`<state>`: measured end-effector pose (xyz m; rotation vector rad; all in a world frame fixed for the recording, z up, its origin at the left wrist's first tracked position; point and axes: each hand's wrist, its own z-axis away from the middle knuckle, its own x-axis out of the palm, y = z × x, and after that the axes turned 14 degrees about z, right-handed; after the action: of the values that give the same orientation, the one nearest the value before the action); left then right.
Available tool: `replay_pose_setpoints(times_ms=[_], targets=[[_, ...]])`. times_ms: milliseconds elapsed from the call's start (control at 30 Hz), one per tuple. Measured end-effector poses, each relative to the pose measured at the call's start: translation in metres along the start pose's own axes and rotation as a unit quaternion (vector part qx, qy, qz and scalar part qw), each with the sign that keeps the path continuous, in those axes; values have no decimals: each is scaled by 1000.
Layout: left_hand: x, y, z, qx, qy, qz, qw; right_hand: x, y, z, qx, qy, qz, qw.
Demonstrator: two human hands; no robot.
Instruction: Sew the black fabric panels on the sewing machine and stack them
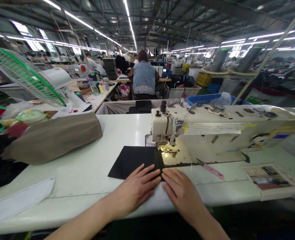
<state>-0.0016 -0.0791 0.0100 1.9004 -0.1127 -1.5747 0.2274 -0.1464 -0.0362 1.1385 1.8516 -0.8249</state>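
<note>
A flat black fabric panel [134,161] lies on the pale sewing table, its far right corner under the presser foot [168,150] of a cream sewing machine [202,116]. My left hand [141,186] rests on the near part of the panel, palm down with fingers stretched out. At the panel's near right edge is my right hand [179,186], its fingers extended and lying flat, the tips close to my left fingertips. Thread snips with pink handles [213,170] lie to the right of my right hand. The panel's near edge is partly hidden under my hands.
A folded brown-grey fabric piece [59,138] and a white strip [22,200] lie on the left. Behind them stands a green and white fan [32,76]. A framed card [272,176] sits at the right. Ahead, a person in a denim vest [144,78] sits facing away.
</note>
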Motion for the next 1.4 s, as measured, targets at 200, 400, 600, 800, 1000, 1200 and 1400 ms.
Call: replay_pose_setpoints(times_ms=[200, 400, 600, 800, 1000, 1200, 1400], targets=[[-10, -18, -16, -30, -1, -4, 1000, 3, 10, -25, 4, 4, 11, 1000], [-19, -48, -34, -31, 26, 4, 999, 10, 20, -54, 24, -16, 37, 999], [-31, -73, -53, -32, 20, -4, 999, 15, 23, -68, 62, -36, 63, 995], [-34, -82, -59, -30, 29, -8, 999, 15, 21, -58, 64, -20, 35, 997], [-29, -78, -57, -42, 45, -13, 998, 20, 15, -43, 67, 18, 5, 998], [-31, -71, -59, -52, 41, -34, 997, 20, 15, -42, 77, 26, -11, 997], [-32, -72, -63, -56, 36, -45, 997, 16, 14, -44, 87, 13, -21, 996]])
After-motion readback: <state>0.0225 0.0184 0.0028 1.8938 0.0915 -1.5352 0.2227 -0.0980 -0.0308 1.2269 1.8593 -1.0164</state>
